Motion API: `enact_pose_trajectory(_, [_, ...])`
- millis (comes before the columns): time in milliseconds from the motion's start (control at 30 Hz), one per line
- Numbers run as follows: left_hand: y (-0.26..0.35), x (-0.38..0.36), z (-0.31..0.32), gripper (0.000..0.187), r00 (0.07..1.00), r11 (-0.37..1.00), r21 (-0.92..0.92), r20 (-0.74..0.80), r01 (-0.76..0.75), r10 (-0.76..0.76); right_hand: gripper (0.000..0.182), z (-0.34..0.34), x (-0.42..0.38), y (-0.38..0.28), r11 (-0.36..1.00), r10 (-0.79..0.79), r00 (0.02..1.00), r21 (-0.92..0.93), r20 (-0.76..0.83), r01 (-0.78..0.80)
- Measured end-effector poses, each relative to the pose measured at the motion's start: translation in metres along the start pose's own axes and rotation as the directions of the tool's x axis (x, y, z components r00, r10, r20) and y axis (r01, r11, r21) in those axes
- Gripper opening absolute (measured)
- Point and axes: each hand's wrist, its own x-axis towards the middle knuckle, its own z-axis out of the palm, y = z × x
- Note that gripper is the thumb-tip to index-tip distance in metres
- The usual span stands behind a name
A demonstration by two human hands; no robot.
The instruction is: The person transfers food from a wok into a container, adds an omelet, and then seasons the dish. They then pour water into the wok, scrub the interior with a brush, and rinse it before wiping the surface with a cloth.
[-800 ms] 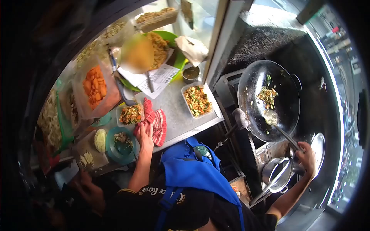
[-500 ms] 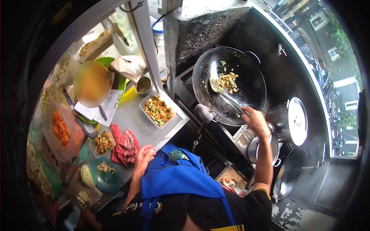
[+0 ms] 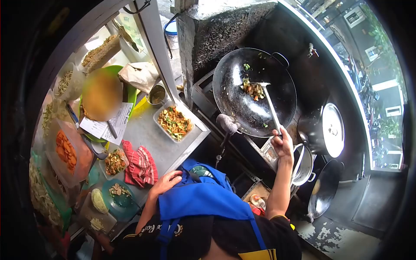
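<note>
My right hand is closed around the handle of a metal spatula. The spatula's blade rests by a small heap of fried food inside the big black wok. My left hand lies loosely at the counter's edge, beside the blue apron, fingers slightly bent and nothing visible in it. On the counter stands a clear tub of mixed vegetables. A red checked cloth lies nearer, next to a smaller tub of vegetables.
A lidded pot, a small pot and a second wok stand at right. Carrots, a teal plate and written paper are at left. A cloth-wrapped handle sticks out by the wok.
The spatula has swung to the right side of the food, its handle now steeper. My right hand has shifted. My left hand has turned palm down near the apron.
</note>
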Motion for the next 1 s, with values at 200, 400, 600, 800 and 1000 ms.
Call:
enact_pose_trajectory(200, [0.006,0.031,-0.005,0.049,0.991,0.997,0.067,0.128,-0.044,0.036,0.019,0.035,0.06,-0.007,0.982,-0.132,0.991,0.138,0.033,0.126])
enact_pose_trajectory(400, [0.013,0.031,-0.008,0.05,0.991,1.0,0.026,0.132,-0.008,0.005,0.021,0.029,0.048,0.011,0.999,-0.024,0.998,-0.037,0.051,0.026])
enact_pose_trajectory(600, [0.012,0.038,-0.008,0.046,0.993,0.996,0.079,0.113,-0.041,0.032,0.028,0.069,-0.05,-0.004,0.973,-0.231,0.967,-0.032,-0.108,0.228])
enact_pose_trajectory(800, [0.071,0.089,0.007,0.04,0.913,0.947,-0.259,0.307,-0.19,0.268,0.049,0.128,-0.121,-0.056,0.815,-0.573,0.817,-0.063,0.068,0.577])
enact_pose_trajectory(1000, [0.208,0.152,0.075,0.038,0.743,0.839,-0.471,0.45,-0.273,0.495,0.051,0.125,-0.162,-0.064,0.755,-0.654,0.754,-0.003,0.065,0.656])
